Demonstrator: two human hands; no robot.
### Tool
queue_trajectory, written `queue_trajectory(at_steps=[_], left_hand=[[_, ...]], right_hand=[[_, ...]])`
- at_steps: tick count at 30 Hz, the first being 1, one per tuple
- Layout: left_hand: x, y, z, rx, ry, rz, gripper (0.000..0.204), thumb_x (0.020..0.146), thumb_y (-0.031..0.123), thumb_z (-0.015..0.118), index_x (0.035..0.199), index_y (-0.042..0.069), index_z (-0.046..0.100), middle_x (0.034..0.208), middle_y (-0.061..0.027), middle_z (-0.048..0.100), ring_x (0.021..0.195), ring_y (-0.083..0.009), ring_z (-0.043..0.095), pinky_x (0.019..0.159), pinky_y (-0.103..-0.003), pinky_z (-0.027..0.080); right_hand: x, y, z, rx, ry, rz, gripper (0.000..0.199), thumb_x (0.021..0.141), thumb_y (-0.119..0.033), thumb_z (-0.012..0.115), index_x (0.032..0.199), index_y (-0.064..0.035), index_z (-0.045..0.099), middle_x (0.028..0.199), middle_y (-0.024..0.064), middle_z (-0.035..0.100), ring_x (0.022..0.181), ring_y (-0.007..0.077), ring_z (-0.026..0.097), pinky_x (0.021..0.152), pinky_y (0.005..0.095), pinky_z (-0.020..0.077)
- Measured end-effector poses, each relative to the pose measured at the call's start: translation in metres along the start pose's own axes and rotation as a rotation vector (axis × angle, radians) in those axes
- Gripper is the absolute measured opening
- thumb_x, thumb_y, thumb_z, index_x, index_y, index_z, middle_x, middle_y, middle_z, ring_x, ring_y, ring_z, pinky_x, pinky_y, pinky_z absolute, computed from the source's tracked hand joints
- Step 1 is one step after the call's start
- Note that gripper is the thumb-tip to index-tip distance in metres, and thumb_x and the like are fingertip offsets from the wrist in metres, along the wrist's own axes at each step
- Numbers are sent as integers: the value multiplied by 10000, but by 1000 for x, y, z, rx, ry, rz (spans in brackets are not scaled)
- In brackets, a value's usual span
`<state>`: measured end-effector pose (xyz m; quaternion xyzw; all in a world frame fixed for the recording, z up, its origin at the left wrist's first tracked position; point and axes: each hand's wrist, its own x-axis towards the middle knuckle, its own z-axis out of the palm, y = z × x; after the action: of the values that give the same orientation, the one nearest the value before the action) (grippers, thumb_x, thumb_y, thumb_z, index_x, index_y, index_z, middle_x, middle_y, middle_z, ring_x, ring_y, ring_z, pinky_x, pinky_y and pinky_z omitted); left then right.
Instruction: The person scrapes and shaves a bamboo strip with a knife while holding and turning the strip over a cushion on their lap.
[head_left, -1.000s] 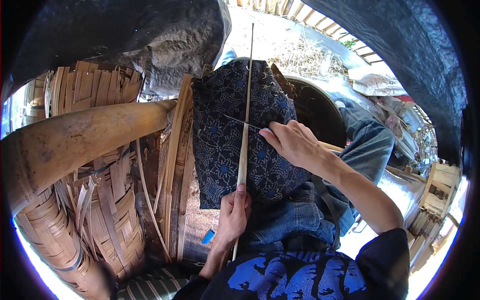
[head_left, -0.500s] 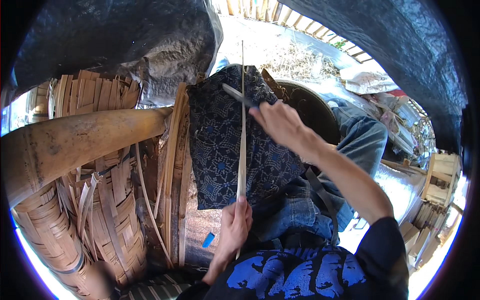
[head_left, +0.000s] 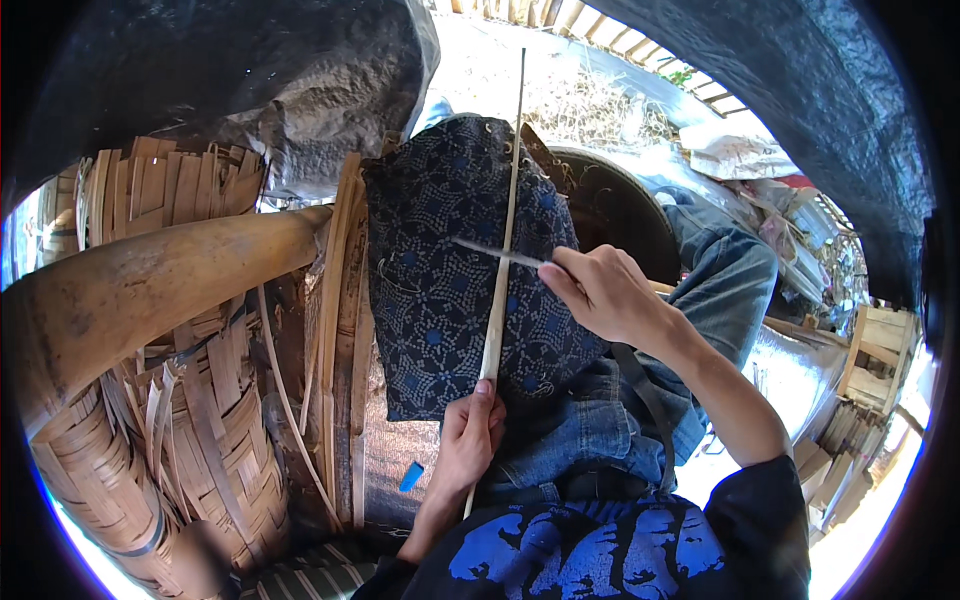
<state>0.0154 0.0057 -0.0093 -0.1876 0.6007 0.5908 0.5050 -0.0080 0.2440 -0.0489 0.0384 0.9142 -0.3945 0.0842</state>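
Drawn toward six o'clock, right fingers [head_left: 572, 287] clench a slim grey metal knife [head_left: 480, 247]; left fingers [head_left: 483, 395] pinch a twelve-pointing pale wooden strip [head_left: 499, 308].

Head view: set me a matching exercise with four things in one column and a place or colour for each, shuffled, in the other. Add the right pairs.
Things:
1. knife
2. pale strip
3. cloth
4. thick pole

Places and colours:
A. dark, with a pale and blue pattern
B. in the grip of the right hand
C. yellowish brown, at the left of the picture
D. in the grip of the left hand

Right pairs: 1-B, 2-D, 3-A, 4-C
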Motion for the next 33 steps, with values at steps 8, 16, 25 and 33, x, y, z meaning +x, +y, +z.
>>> queue_trajectory(at_steps=[8,16,25,33], left_hand=[[-2,2,2,-29,42,0,505,1009,422,327,605,122,357,480,68,276,396,-33,259,372,-230,173],[26,31,-13,-55,72,137,471,1011,397,327,623,135,371,414,27,289,304,-86,237,335,-253,182],[10,30,-1,-88,42,95,465,1013,390,319,630,131,363,408,20,282,303,-82,216,335,-249,174],[10,21,-5,-150,72,115,488,1018,388,314,602,135,346,442,54,275,339,-59,243,347,-239,185]], right_hand=[[0,4,13,-111,43,-37,457,956,-368,495,646,-32,505,450,140,473,383,296,519,383,391,396],[49,-8,14,-109,11,-105,483,964,-356,482,618,-22,515,454,143,492,390,306,526,396,397,422],[59,-9,17,-150,-54,1,516,970,-375,459,599,-20,512,473,157,518,437,329,557,436,423,451],[51,1,16,107,36,-32,479,998,-327,412,652,-13,517,440,138,467,363,272,464,399,399,371]])
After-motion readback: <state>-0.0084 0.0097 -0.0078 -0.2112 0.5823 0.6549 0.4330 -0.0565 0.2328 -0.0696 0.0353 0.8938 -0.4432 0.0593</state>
